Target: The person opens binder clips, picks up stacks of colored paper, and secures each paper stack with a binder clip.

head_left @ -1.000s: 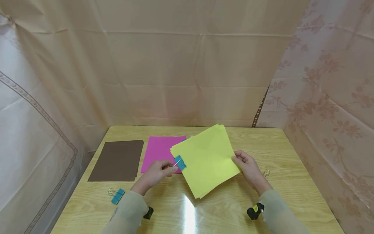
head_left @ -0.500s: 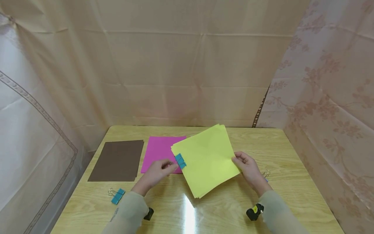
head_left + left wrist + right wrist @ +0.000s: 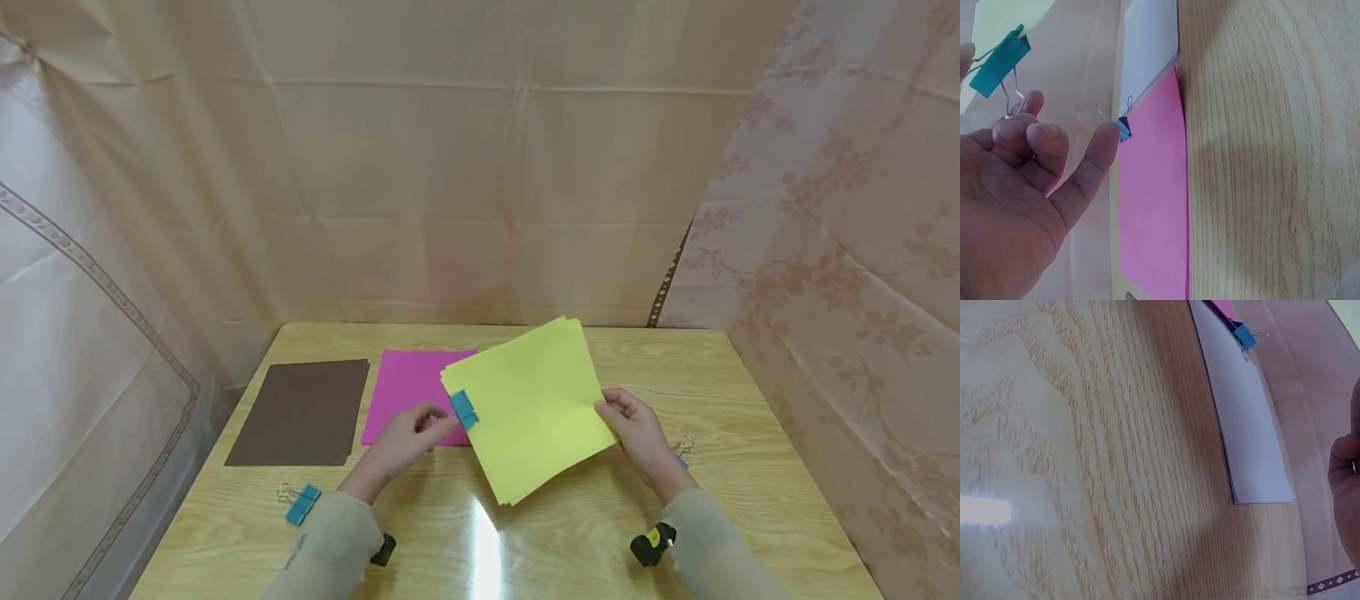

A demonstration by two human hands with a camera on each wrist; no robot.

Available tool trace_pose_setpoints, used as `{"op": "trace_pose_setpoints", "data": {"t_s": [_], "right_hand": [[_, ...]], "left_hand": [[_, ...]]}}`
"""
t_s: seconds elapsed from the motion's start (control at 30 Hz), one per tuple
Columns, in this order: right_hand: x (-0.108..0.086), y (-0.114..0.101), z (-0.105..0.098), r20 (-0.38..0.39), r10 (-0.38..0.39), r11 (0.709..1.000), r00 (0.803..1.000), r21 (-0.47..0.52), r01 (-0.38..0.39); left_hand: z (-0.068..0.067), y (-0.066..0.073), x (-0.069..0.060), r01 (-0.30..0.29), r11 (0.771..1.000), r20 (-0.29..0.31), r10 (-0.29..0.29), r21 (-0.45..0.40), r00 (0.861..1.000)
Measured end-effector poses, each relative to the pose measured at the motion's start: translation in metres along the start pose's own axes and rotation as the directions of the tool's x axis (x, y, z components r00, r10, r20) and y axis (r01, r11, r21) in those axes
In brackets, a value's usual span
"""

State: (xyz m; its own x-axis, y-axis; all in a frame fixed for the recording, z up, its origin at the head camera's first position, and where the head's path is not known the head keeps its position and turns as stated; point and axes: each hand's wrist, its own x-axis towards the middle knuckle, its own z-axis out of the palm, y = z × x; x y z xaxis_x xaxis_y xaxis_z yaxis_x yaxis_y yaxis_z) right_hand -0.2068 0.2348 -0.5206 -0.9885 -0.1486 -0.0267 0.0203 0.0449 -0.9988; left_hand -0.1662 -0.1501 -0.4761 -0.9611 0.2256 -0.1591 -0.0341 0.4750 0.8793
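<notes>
In the head view a stack of yellow paper sheets (image 3: 536, 408) is held tilted above the table. My right hand (image 3: 641, 433) grips its right edge, thumb on top; only part of this hand shows in the right wrist view. A teal binder clip (image 3: 464, 409) sits on the stack's left edge. My left hand (image 3: 408, 437) is at that clip with thumb and curled fingers. In the left wrist view the clip's wire handles stand apart, one reaching the thumb and the other the curled fingers (image 3: 1047, 140). The clip's jaws are on the yellow paper.
Brown sheets (image 3: 300, 412) lie at the table's left, beside pink sheets (image 3: 405, 387). White sheets (image 3: 1247, 419) lie behind the yellow stack, with a blue clip (image 3: 1244, 335) near them. Another teal clip (image 3: 303, 504) lies front left; a blue clip (image 3: 681, 458) is partly hidden by my right wrist.
The yellow stack and its clip have shifted slightly up and right. The clip's wire handle, visible over the clip one second ago, no longer shows clearly in the head view. Both hands stay nearly in place.
</notes>
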Motion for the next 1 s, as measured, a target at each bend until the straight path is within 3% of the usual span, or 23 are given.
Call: {"op": "trace_pose_setpoints", "data": {"t_s": [0.43, 1.0], "right_hand": [[-0.001, -0.001, -0.003, -0.077, 0.015, 0.999, 0.997, 0.035, -0.012], [-0.001, -0.001, -0.018, -0.139, 0.037, 0.995, 0.990, 0.094, -0.024]], "left_hand": [[0.001, 0.001, 0.002, -0.027, 1.000, -0.043, 0.027, -0.001, 0.999], [-0.001, -0.004, -0.001, -0.039, 0.999, -0.030, 0.040, 0.034, 0.999]]}}
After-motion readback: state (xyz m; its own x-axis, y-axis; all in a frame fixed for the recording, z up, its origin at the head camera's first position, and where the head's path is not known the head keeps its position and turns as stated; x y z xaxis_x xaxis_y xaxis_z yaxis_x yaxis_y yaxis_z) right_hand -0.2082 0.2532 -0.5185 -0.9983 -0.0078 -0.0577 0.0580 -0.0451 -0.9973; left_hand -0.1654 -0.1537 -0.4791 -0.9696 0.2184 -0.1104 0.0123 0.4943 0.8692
